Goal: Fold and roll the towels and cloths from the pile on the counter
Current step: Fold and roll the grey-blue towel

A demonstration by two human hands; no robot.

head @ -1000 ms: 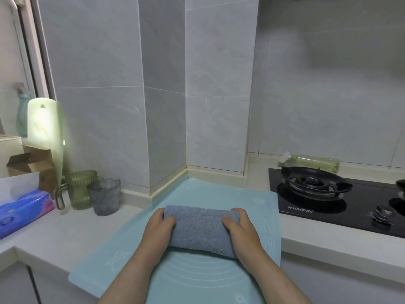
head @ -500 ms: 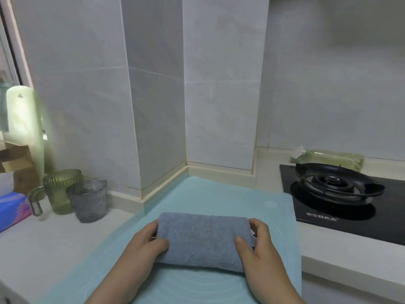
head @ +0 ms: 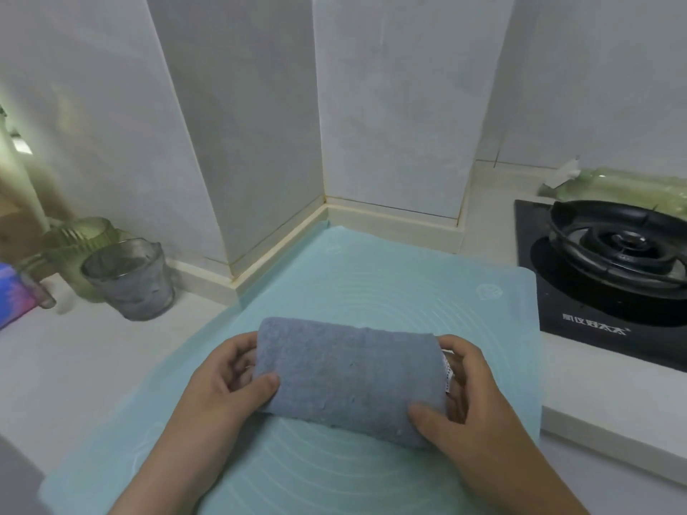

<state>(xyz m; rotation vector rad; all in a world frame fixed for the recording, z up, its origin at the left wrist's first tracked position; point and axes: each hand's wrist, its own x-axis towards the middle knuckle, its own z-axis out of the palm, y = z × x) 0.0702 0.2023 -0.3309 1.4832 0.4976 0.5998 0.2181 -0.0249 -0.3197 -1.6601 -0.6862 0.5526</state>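
Now both hands grip rolled blue-grey towel (head: pixel 349 369) on teal mat (head: pixel 409 284): left hand (head: pixel 226 388), right hand (head: pixel 472 403) at ends

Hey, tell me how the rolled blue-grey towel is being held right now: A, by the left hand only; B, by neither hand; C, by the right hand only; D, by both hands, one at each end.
D: the left hand grips the left end of the rolled towel and the right hand grips its right end, over the light blue mat.
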